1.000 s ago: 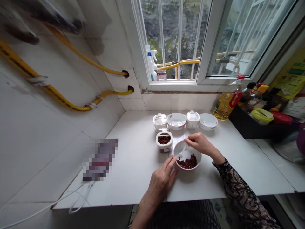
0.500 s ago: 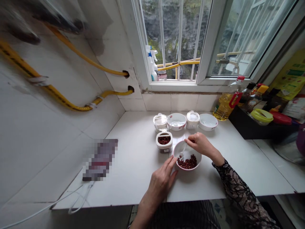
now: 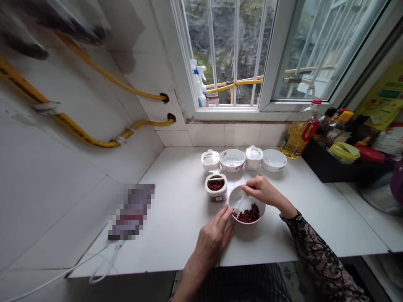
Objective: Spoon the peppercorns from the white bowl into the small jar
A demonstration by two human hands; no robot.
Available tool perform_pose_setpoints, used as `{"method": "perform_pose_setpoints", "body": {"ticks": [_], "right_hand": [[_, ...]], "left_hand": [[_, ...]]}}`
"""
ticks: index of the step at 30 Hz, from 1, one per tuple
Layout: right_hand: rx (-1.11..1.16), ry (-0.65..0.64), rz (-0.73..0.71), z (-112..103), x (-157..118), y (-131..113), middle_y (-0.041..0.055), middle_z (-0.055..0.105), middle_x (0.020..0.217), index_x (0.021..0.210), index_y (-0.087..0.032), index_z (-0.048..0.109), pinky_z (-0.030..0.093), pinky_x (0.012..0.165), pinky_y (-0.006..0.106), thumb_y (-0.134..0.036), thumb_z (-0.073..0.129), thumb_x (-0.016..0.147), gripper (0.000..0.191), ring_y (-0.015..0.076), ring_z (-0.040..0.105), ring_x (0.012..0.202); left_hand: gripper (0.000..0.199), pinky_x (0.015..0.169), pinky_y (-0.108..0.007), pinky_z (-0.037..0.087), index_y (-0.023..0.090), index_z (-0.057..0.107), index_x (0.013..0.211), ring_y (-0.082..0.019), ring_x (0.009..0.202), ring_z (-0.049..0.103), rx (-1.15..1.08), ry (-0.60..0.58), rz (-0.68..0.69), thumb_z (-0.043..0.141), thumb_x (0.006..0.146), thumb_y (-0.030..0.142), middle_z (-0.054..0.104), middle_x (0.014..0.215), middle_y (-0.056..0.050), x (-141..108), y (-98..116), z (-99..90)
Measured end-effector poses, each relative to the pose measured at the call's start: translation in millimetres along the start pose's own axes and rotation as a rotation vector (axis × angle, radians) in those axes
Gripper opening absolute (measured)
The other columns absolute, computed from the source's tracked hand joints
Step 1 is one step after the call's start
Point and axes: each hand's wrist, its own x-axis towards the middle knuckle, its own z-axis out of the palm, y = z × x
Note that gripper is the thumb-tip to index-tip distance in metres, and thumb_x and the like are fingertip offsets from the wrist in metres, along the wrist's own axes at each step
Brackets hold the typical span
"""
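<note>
The person's right hand (image 3: 262, 191) is pinching a small white spoon (image 3: 239, 202). Its grip is together and clamped on the handle, and the spoon is dipping into a white bowl with a pink rim (image 3: 246, 222). A pile of dark red bits (image 3: 248, 215) is sitting in the bottom of the bowl, just beside the spoon's tip. The left hand (image 3: 212, 241) is resting on the white surface (image 3: 176, 235), and its fingers (image 3: 227, 212) are touching the outside of the bowl. That grip is a little apart, not clamped on anything.

The bowl is sitting on the surface, between the two hands. Just beside it, a small white box (image 3: 215, 189) is holding more dark red bits. Behind them, a glass jar (image 3: 210, 161), a white bowl (image 3: 232, 160), a white jar with a lid (image 3: 253, 157) and another white bowl (image 3: 274, 160) are standing in a row under the window. A yellow oil bottle (image 3: 294, 140) is standing at the right end of the row. A black lace sleeve (image 3: 317, 247) is covering the right arm.
</note>
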Motion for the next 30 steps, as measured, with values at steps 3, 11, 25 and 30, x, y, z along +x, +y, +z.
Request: {"method": "perform_pose_setpoints", "body": {"ticks": [3, 11, 25, 30], "right_hand": [[0.039, -0.003, 0.007, -1.7, 0.2, -0.4, -0.0036, 0.041, 0.048, 0.053, -0.015, 0.053, 0.025, 0.048, 0.023, -0.043, 0.050, 0.088, 0.045, 0.0076, 0.033, 0.048], [0.126, 0.073, 0.092, -8.5, 1.1, 4.6, -0.0050, 0.036, 0.047, 0.051, -0.016, 0.053, 0.021, 0.047, 0.024, -0.045, 0.052, 0.084, 0.044, 0.0070, 0.028, 0.047], [0.204, 0.148, 0.182, -8.0, 6.5, 12.7, -0.0051, 0.036, 0.044, 0.050, -0.016, 0.053, 0.019, 0.044, 0.023, -0.054, 0.055, 0.079, 0.048, 0.0065, 0.027, 0.045], [0.266, 0.318, 0.150, -1.8, 18.0, 9.3, -0.0043, 0.036, 0.044, 0.050, -0.017, 0.052, 0.022, 0.045, 0.023, -0.066, 0.054, 0.077, 0.056, 0.0076, 0.029, 0.045]], "left_hand": [[0.038, 0.085, -0.030, 0.059, 0.016, 0.043, 0.138, -0.022, 0.110, 0.068, -0.008, -0.010, -0.008, 0.041, 0.101, 0.021, 0.067, 0.123, -0.017, 0.1, 0.2, -0.7], [0.035, 0.085, -0.029, 0.060, 0.014, 0.045, 0.136, -0.023, 0.110, 0.069, 0.004, -0.011, -0.006, 0.040, 0.102, 0.021, 0.066, 0.123, -0.018, 0.3, 0.9, -0.9], [0.039, 0.085, -0.030, 0.059, 0.016, 0.043, 0.138, -0.023, 0.109, 0.069, -0.007, -0.007, -0.012, 0.043, 0.100, 0.020, 0.067, 0.123, -0.017, -1.5, -1.4, 1.3], [0.039, 0.084, -0.030, 0.060, 0.014, 0.043, 0.138, -0.023, 0.109, 0.069, -0.013, -0.007, -0.006, 0.042, 0.100, 0.020, 0.066, 0.124, -0.018, -1.0, -1.1, 1.7]]}}
